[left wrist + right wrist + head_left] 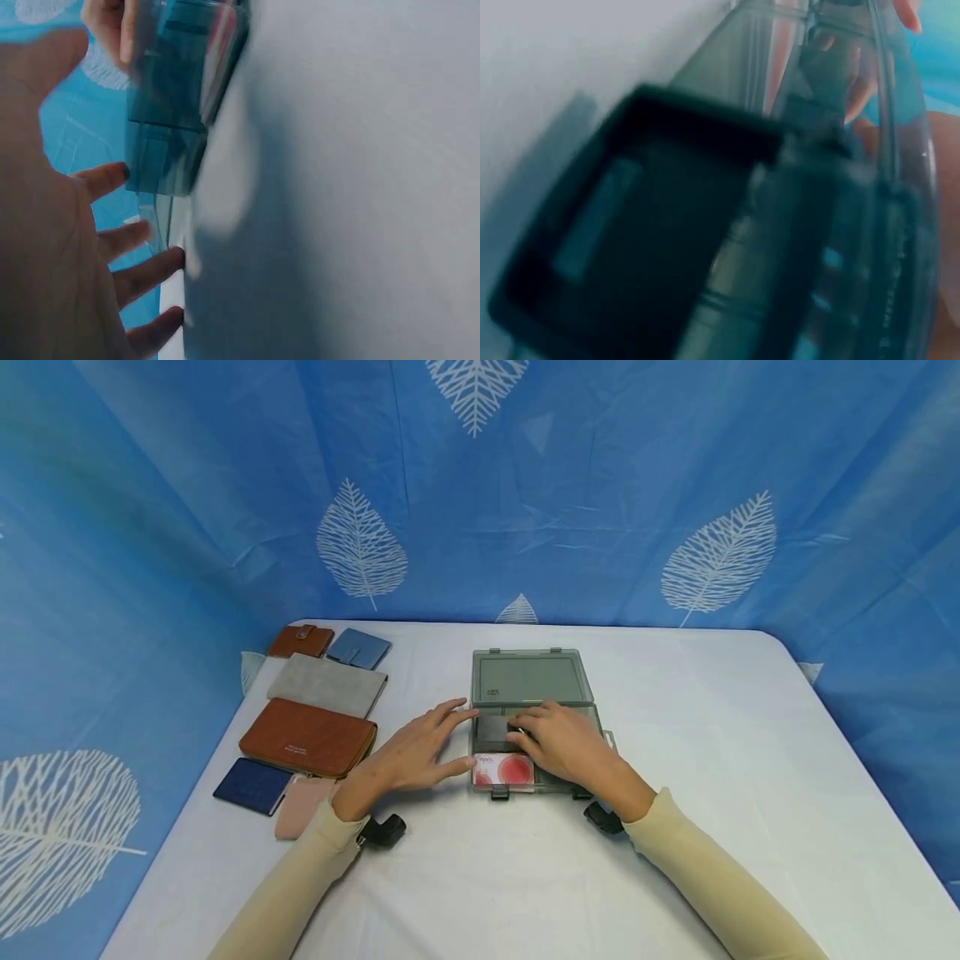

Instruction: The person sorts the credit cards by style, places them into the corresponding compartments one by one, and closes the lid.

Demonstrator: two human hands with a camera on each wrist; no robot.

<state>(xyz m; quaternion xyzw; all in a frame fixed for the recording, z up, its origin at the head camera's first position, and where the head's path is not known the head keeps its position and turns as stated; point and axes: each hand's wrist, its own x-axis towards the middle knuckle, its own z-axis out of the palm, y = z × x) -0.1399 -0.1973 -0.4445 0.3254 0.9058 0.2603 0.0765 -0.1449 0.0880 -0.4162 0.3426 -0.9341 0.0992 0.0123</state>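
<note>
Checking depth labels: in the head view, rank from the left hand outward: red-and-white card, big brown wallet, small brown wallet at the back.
1. Red-and-white card: in the open case's front compartment, just right of the left hand.
2. Big brown wallet: on the cloth to the hand's left.
3. Small brown wallet: back-left corner, farthest.

Even, soft light is filling the head view, leaving it bright and sharp, with only faint shadows lying under the hands and the wide lens bowing the table point(750, 760) edges and backdrop point(600, 485) outward. Both wrist views are smearing with motion blur: the grey plastic case point(795, 195) is sitting too close, out of focus, and a soft dark shadow is spreading over the tabletop in the left wrist view.
</note>
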